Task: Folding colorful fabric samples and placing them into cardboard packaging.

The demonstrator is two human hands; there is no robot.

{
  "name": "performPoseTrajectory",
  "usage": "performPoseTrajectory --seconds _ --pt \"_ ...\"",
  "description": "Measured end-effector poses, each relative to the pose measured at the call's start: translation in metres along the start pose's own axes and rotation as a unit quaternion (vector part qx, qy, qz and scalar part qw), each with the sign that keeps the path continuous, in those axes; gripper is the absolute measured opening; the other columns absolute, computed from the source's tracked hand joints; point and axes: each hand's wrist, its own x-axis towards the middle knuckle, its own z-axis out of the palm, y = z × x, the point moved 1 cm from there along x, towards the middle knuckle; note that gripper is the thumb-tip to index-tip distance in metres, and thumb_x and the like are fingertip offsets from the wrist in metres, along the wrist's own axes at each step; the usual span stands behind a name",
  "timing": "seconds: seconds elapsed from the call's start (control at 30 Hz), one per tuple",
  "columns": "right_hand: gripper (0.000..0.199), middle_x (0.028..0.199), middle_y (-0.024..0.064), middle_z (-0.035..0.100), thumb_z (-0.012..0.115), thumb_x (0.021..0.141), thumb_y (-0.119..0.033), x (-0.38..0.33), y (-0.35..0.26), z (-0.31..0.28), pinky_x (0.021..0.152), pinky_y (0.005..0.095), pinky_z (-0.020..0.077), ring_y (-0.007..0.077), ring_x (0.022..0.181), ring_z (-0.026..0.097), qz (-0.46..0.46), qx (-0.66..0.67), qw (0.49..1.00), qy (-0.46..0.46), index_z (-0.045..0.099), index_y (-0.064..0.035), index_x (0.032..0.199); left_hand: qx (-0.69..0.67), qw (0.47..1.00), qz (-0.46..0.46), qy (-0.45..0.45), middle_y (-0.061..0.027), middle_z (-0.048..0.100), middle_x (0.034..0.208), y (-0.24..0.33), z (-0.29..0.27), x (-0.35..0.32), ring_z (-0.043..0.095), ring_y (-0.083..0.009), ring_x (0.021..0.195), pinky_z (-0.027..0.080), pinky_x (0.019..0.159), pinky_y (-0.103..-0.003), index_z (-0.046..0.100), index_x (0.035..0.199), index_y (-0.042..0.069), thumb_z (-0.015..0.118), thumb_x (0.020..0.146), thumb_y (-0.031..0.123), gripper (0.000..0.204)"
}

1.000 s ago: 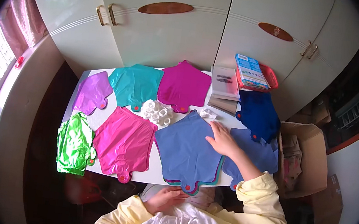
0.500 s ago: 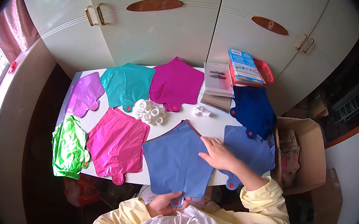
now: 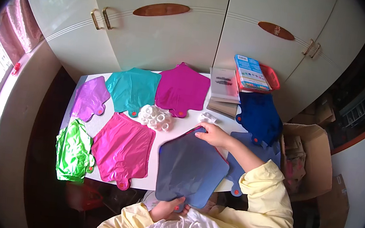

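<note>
A stack of flat, five-sided grey-blue foil balloons (image 3: pixel 191 171) is held between my hands, its lower end over the table's front edge. My left hand (image 3: pixel 169 209) is closed around the rounded tab at the bottom, fingers partly beneath it. At the top corner, my right hand (image 3: pixel 214 135) pinches the stack's edge, where a thin reddish layer shows. More flat balloons lie around: pink (image 3: pixel 125 148), shiny green (image 3: pixel 72 151), purple (image 3: pixel 90 96), teal (image 3: pixel 133 88), magenta (image 3: pixel 183 89), dark blue (image 3: pixel 259 116), and a lighter blue one (image 3: pixel 236 165) partly under my right forearm.
White ribbon rolls (image 3: pixel 156 117) are heaped mid-table, with a small white bundle (image 3: pixel 207 118) to their right. A translucent box (image 3: pixel 225 85), blue packets (image 3: pixel 252 72) and a red basket (image 3: pixel 271 77) stand at the back. An open cardboard box (image 3: pixel 312 160) adjoins the table's right side.
My right hand has moved from lying open on the stack's right side to pinching its top corner. The stack has tilted and shifted slightly right; my left hand keeps the tab.
</note>
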Motion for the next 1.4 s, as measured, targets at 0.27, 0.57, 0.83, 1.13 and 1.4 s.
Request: performPoseTrajectory --seconds 0.27,0.57,0.83,1.13,1.4 --pt "0.030 0.084 0.0088 0.066 0.061 0.087 -0.031 0.018 -0.018 0.003 0.074 0.0311 0.0471 0.0169 0.078 0.061 0.044 -0.132 0.990 -0.014 0.065 -0.0036 0.098 -0.088 0.987 -0.112 -0.074 -0.0166 0.062 0.092 0.000 -0.027 0.019 0.064 -0.0289 0.084 0.055 0.080 -0.042 0.049 0.113 -0.001 0.052 0.091 0.034 0.041" --pt "0.033 0.076 0.0138 0.066 0.056 0.086 -0.038 0.042 -0.013 0.012 0.067 0.0398 0.0479 0.0289 0.072 0.063 0.079 -0.251 0.960 0.099 0.067 -0.0075 0.079 -0.111 0.982 -0.107 -0.105 -0.0175 0.062 0.092 -0.002 -0.029 0.026 0.064 -0.0314 0.083 0.055 0.077 -0.041 0.049 0.115 0.000 0.045 0.092 0.050 0.055" --pt "0.041 0.069 0.0155 0.063 0.056 0.087 -0.044 0.037 -0.026 0.011 0.063 0.0392 0.0463 0.0293 0.066 0.062 0.012 -0.261 0.964 0.046 0.066 -0.0057 0.077 -0.154 0.974 -0.106 -0.131 -0.0177 0.061 0.087 -0.002 -0.033 0.032 0.063 -0.0340 0.080 0.054 0.072 -0.042 0.050 0.114 0.001 0.039 0.091 0.057 0.061" --pt "0.047 0.083 0.0167 0.068 0.061 0.083 -0.045 0.039 -0.011 0.001 0.071 0.0330 0.0483 0.0229 0.078 0.065 0.082 -0.110 0.990 -0.015 0.068 -0.0001 0.092 -0.153 0.977 -0.121 -0.085 -0.0167 0.060 0.086 0.000 -0.025 0.028 0.062 -0.0315 0.080 0.053 0.076 -0.042 0.049 0.103 0.004 0.052 0.091 0.031 0.030" --pt "0.028 0.085 0.0039 0.064 0.067 0.086 -0.027 0.038 -0.006 0.012 0.070 0.0281 0.0465 0.0099 0.077 0.056 0.076 -0.017 0.997 -0.023 0.065 -0.0010 0.096 -0.227 0.964 -0.126 -0.055 -0.0137 0.057 0.080 0.005 -0.011 0.021 0.055 -0.0255 0.073 0.051 0.071 -0.039 0.049 0.099 0.004 0.056 0.090 0.029 0.027"
